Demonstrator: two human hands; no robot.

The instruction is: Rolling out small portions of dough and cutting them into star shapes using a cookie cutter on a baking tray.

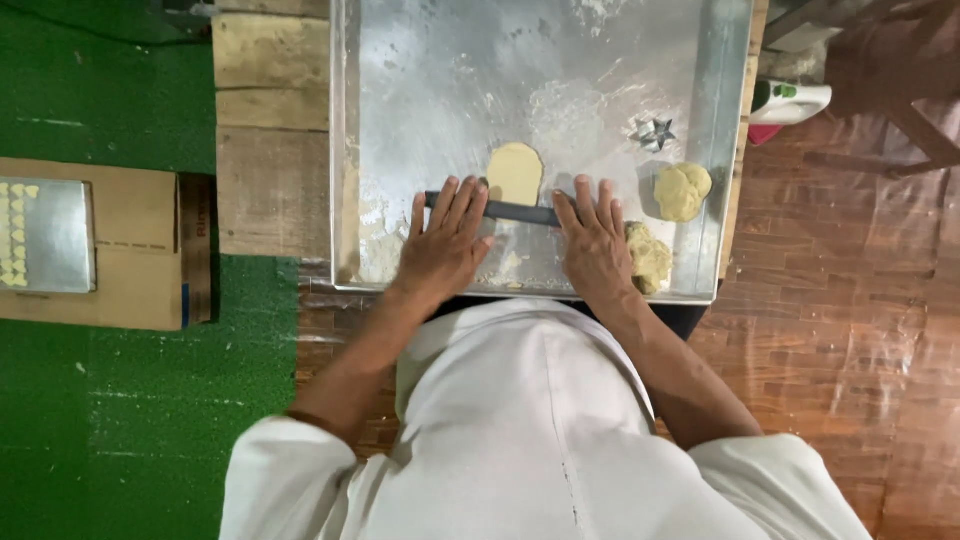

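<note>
two flat palms press on a slim dark rolling pin [518,211] lying crosswise at the centre of the frame, left hand [445,245] and right hand [594,243] both with fingers spread over it. just above the pin lies a thin oval sheet of pale yellow dough [515,173]. all sits in a wide floured metal tray [420,90], along with two rough dough lumps [683,190] at the right and a small star-shaped metal cutter [654,132]. the tray rests on a worn wooden table [272,150]; at far left, a smaller tray of cut dough shapes [40,235] sits on a cardboard box [135,250] over green matting.
</note>
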